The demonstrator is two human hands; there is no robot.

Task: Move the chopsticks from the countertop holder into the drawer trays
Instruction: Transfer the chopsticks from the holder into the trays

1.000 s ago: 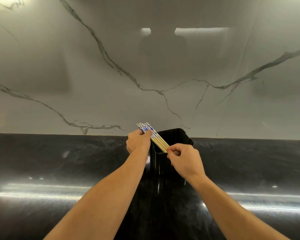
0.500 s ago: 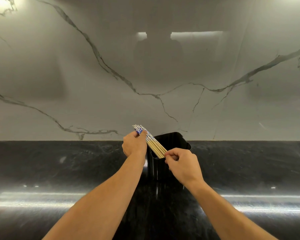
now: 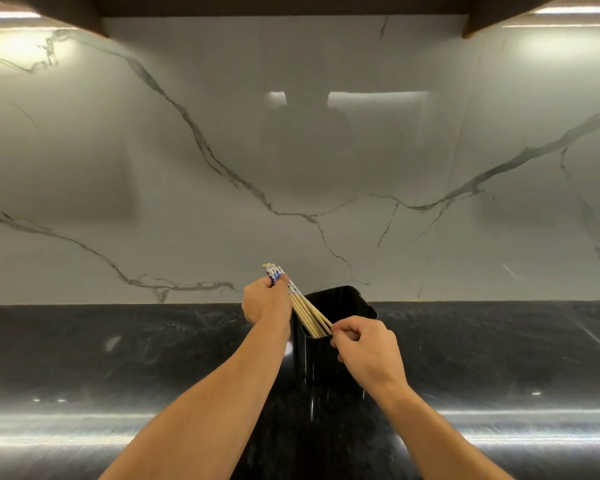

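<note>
At lower centre, the left hand [image 3: 265, 301] grips the chopsticks [image 3: 303, 311] by their patterned tops and the right hand [image 3: 368, 351] pinches their lower ends, probably to lift the bundle clear of the holder [image 3: 347, 303].

The chopsticks [image 3: 307, 315] are pale, matt wood along their bare shafts, with a blue-and-white printed coating on their upper ends. The holder [image 3: 312, 362] is black, smooth and highly glossy, probably plastic, though the view cannot settle that; its front wall carries thin vertical highlights. The countertop [image 3: 118, 341] is polished black stone with faint grey veining, mirror-smooth, and toward its near edge it reflects long bright streaks of light. Behind its far edge the backsplash [image 3: 187, 237] is a pale marble-patterned slab with dark veins, smooth, with a soft sheen. The cabinet underside [image 3: 257, 5] above is dark brown and matt.
</note>
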